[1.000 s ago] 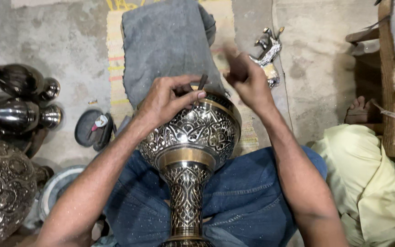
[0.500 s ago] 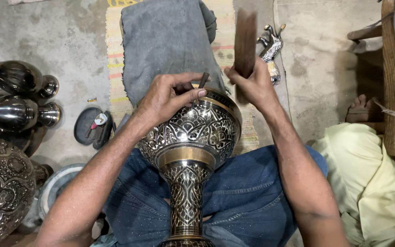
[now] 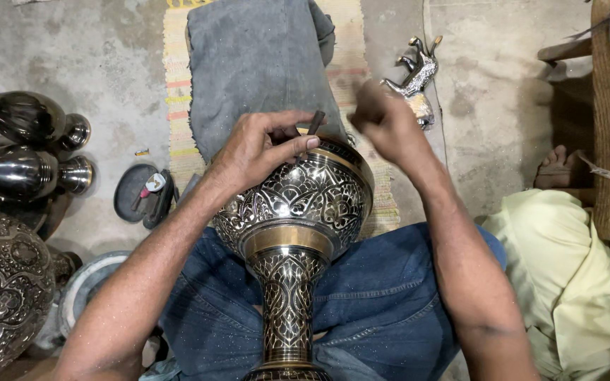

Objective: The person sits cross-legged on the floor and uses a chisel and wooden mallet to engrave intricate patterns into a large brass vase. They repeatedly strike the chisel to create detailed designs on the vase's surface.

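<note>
An engraved black-and-brass metal vase [image 3: 294, 212] lies across my lap, its wide bowl pointing away from me. My left hand [image 3: 259, 144] rests on the bowl's rim and pinches a small dark chisel [image 3: 315, 121] upright against the metal. My right hand [image 3: 383, 120] is blurred with motion just right of the chisel, fingers closed; in the earlier frames it holds a dark wooden stick, hidden by blur now. A grey cloth [image 3: 255, 70] lies beyond the vase on a striped mat [image 3: 178, 85].
Dark polished vases [image 3: 22, 148] lie at the left, with a large engraved vessel [image 3: 1, 296] below them. A small black case [image 3: 139, 194] sits on the concrete floor. A metal animal figurine [image 3: 418, 70] stands past my right hand. Another person's foot [image 3: 559, 166] and pale yellow clothing [image 3: 573, 282] are at right.
My right hand raised the wooden stick high, then swung down toward the chisel. My left hand and the vase stayed in place.
</note>
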